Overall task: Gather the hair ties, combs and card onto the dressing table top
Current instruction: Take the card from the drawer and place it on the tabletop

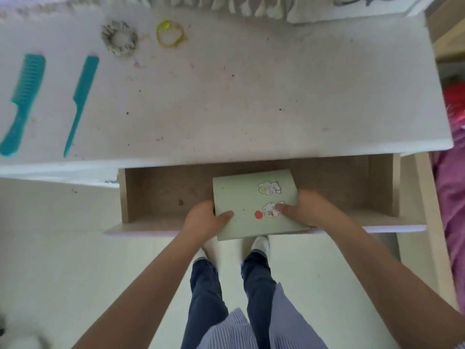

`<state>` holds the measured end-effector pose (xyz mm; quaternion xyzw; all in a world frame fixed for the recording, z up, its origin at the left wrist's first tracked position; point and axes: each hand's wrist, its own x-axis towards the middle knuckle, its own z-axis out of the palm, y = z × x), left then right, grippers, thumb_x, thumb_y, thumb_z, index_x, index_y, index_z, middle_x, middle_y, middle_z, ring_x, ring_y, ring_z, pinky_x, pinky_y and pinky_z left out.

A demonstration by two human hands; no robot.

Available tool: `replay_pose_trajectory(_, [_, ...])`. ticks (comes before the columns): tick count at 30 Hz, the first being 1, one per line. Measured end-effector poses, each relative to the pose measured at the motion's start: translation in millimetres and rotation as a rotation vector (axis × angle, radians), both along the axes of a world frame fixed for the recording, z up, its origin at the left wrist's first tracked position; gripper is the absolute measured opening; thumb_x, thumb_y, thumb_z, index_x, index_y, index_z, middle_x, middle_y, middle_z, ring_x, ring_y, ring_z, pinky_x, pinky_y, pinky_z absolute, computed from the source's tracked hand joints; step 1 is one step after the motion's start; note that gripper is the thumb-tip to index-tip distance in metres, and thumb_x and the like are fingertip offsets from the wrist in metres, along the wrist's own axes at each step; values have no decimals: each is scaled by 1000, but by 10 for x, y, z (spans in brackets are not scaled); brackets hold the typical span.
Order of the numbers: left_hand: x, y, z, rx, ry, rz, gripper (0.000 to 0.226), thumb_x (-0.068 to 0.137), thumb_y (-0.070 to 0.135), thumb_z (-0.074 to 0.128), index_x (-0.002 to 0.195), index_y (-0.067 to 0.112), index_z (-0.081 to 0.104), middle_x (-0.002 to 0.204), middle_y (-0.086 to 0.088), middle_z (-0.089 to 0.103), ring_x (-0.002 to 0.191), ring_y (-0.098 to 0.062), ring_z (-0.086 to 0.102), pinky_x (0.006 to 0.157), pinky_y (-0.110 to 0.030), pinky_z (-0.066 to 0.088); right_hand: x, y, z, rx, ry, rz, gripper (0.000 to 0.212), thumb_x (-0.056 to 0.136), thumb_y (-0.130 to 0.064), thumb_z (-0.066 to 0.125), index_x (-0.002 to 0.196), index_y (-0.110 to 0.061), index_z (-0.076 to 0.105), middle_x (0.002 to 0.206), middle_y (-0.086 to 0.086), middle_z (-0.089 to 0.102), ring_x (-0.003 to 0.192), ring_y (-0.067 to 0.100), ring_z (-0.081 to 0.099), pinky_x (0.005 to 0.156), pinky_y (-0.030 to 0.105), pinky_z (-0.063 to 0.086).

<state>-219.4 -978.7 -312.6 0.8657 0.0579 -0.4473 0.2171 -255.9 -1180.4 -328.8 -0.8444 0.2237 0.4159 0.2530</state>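
Green card (254, 205): you pinch it over the open drawer (161, 195).
Left hand (203, 219): thumb on top, gripping its left edge.
Right hand (305, 209): thumb on top, gripping its right edge.
Table top (251, 96): two teal combs (24, 102), scrunchie (119, 37), yellow tie (169, 34), all far left.

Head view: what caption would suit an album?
Both hands, left and right, lift a green card from the open drawer.

Card (251, 205) matt green paper; combs (22, 102) smooth teal plastic; drawer (163, 190) raw chipboard; table top (251, 96) scuffed white.

Head view, steeply down over drawer (251, 170)
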Motion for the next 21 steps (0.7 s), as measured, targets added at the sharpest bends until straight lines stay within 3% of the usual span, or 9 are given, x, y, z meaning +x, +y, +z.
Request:
replay_pose_trajectory(2, [-89, 68, 196, -79, 5, 27, 28, 91, 26, 56, 113, 7, 58, 114, -9, 66, 98, -25, 62, 79, -30, 48, -107, -5, 190, 25, -16, 25, 42, 87, -45, 56, 107, -9, 60, 70, -2, 56, 63, 15, 53, 46, 20, 35])
replay_pose_trajectory(5, [-242, 132, 450, -69, -40, 11, 30, 89, 27, 59, 111, 7, 55, 102, -3, 62, 85, -18, 55, 72, -27, 44, -196, 7, 451, 19, -46, 43, 46, 83, -46, 61, 108, -9, 52, 87, 3, 60, 77, 21, 57, 61, 27, 42])
replay_pose_trajectory(8, [-204, 105, 603, -67, -247, 63, 32, 88, 27, 61, 109, 5, 53, 96, -3, 58, 87, -22, 55, 71, -26, 39, -136, -19, 670, 49, -280, -59, 42, 82, -39, 65, 107, -11, 46, 102, 9, 61, 84, 23, 54, 61, 28, 40])
replay_pose_trajectory(12, [264, -201, 614, -181, -487, 224, 33, 88, 22, 61, 113, 2, 53, 112, -13, 63, 100, -27, 59, 75, -27, 40, 270, -132, 784, 71, -688, -227, 52, 82, -25, 67, 125, -10, 42, 120, 12, 59, 103, 29, 57, 83, 39, 47])
replay_pose_trajectory(16, [848, -637, 501, -325, -406, 458, 36, 88, 23, 60, 114, -1, 57, 120, -17, 61, 104, -29, 59, 86, -35, 49, 747, -308, 635, -129, -826, -204, 60, 83, -26, 66, 131, -3, 37, 126, 20, 51, 117, 33, 46, 94, 39, 39])
replay_pose_trajectory(21, [1026, -956, 350, -76, -527, 155, 41, 86, 27, 56, 115, -2, 52, 127, -18, 50, 120, -34, 44, 96, -41, 43, 840, -334, 302, -329, -752, -13, 55, 93, -27, 49, 139, -3, 31, 150, 22, 27, 141, 34, 19, 110, 44, 27])
